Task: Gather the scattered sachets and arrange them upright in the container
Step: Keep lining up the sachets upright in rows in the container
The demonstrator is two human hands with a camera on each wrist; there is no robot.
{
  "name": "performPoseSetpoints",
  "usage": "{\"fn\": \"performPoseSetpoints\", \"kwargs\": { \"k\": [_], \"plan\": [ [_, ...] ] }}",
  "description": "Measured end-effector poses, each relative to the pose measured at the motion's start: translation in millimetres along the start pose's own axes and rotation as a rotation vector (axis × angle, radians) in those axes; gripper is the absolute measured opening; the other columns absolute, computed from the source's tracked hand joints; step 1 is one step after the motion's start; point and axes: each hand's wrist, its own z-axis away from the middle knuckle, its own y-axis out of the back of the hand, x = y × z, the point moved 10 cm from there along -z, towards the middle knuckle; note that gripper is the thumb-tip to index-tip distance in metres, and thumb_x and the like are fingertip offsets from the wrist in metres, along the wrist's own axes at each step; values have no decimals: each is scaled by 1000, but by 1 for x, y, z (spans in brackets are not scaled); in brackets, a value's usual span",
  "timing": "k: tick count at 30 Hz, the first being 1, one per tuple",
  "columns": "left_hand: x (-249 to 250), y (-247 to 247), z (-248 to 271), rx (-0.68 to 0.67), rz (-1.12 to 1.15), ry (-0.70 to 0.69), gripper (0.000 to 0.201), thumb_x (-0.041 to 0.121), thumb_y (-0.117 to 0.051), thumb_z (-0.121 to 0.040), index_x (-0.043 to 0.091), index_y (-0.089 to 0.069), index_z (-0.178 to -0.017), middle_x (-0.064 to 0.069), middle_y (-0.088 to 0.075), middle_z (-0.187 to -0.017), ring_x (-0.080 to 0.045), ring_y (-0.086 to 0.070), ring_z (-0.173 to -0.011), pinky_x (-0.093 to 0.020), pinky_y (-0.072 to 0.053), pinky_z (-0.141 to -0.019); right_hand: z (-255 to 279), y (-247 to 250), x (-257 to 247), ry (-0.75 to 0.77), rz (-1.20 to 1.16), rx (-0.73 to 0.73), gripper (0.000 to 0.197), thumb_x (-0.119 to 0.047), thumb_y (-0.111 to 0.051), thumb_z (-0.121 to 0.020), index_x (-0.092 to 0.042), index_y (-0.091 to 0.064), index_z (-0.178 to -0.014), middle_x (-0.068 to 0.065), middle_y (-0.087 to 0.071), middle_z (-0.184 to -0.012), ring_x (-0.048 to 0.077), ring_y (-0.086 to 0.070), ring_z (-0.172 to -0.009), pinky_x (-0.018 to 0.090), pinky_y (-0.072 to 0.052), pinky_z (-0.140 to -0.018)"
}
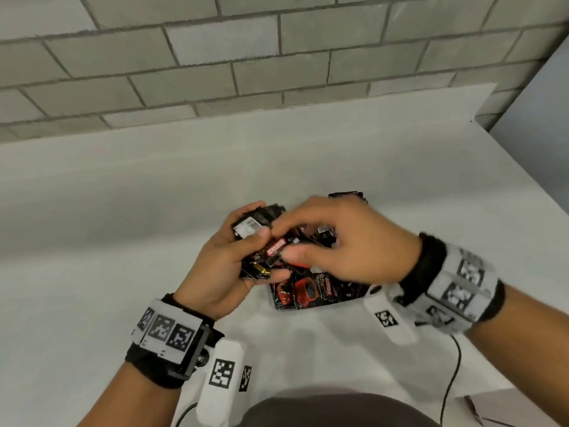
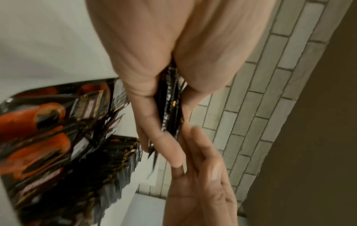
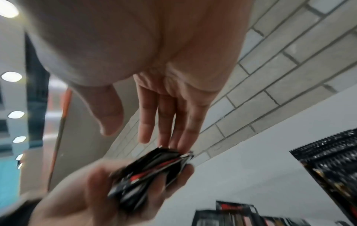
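Observation:
My left hand [image 1: 266, 252] grips a stack of black sachets [image 1: 257, 224] on edge between thumb and fingers, above the white table [image 1: 123, 211]. In the left wrist view the stack [image 2: 172, 99] sits deep in the palm. My right hand [image 1: 284, 240] reaches across; its straight fingers [image 3: 166, 130] touch the far end of the stack [image 3: 150, 171], with the thumb held apart. Several loose sachets [image 1: 308, 291] with red cups printed on them lie flat under both hands. Behind my right hand, a row of sachets [image 1: 348, 195] stands on edge. No container wall is plainly visible.
A grey brick wall [image 1: 277, 57] backs the table. The table's right edge [image 1: 523, 180] runs diagonally past my right wrist. A black cable [image 1: 452, 380] trails off the front right, and my dark-clothed lap [image 1: 323, 411] is at the front edge.

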Motion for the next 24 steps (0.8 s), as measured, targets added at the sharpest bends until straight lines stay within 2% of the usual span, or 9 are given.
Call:
{"fn": "performPoseSetpoints", "kwargs": {
  "k": [2,4,7,9,12,15,17,20,24],
  "plan": [
    [14,16,3,64,-9,-71,50,7,-61,-90,22,-56,-138,-4,-74,-119,-28,-77,-89,-35,-60,-52,-13,29,15,-102,-15,59,15,-29,-69,-92,-31,-73,-107,-16,-72,-106,5,-69,-93,30,-55,-87],
    [25,33,7,118,-24,-119,50,4,-60,-92,22,-56,-138,-3,-75,-115,-28,-77,-89,-36,-61,-53,-29,49,33,-174,173,74,13,-19,-64,-93,-28,-73,-99,-16,-70,-97,3,-66,-88,25,-53,-81],
    [28,50,10,154,-38,-127,49,4,-60,-93,22,-56,-138,-5,-74,-118,-28,-77,-89,-36,-61,-55,-46,30,71,-280,549,-186,16,-16,-59,-90,-25,-69,-99,-7,-65,-95,17,-61,-95,33,-50,-80],
    [27,53,11,166,-54,-124,48,5,-60,-93,23,-58,-137,-6,-73,-120,-27,-77,-88,-37,-61,-56,-44,3,94,-329,687,-373,23,-17,-61,-87,-25,-65,-108,-4,-58,-95,21,-57,-96,32,-46,-72],
    [22,52,11,160,-74,-121,47,5,-60,-93,23,-57,-136,-6,-73,-120,-29,-77,-91,-39,-62,-58,-39,-36,107,-283,795,-592,45,-31,-72,-85,-23,-56,-126,-1,-59,-93,19,-57,-93,27,-40,-60],
    [14,49,9,150,-76,-102,47,2,-60,-94,22,-57,-136,-5,-73,-120,-32,-76,-95,-41,-63,-58,-42,-54,118,-230,969,-709,64,-54,-76,-79,-21,-54,-130,3,-64,-108,25,-49,-114,35,-42,-78],
    [10,47,8,144,-80,-93,50,3,-62,-91,21,-56,-136,-5,-73,-120,-33,-76,-95,-42,-63,-58,-46,-58,121,-207,1004,-719,61,-60,-73,-79,-23,-57,-124,1,-63,-113,25,-42,-118,38,-36,-83],
    [7,45,5,137,-88,-86,51,3,-62,-90,21,-55,-137,-2,-74,-116,-33,-76,-96,-43,-62,-58,-53,-60,117,-140,995,-659,41,-52,-67,-86,-23,-62,-115,1,-64,-109,24,-43,-116,36,-29,-80],
    [6,48,3,140,-86,-80,48,0,-60,-94,20,-55,-137,-4,-74,-118,-35,-75,-98,-44,-63,-60,-56,-51,103,-129,919,-552,23,-33,-59,-93,-24,-65,-114,2,-56,-102,19,-47,-95,31,-31,-76]
  ]
}}
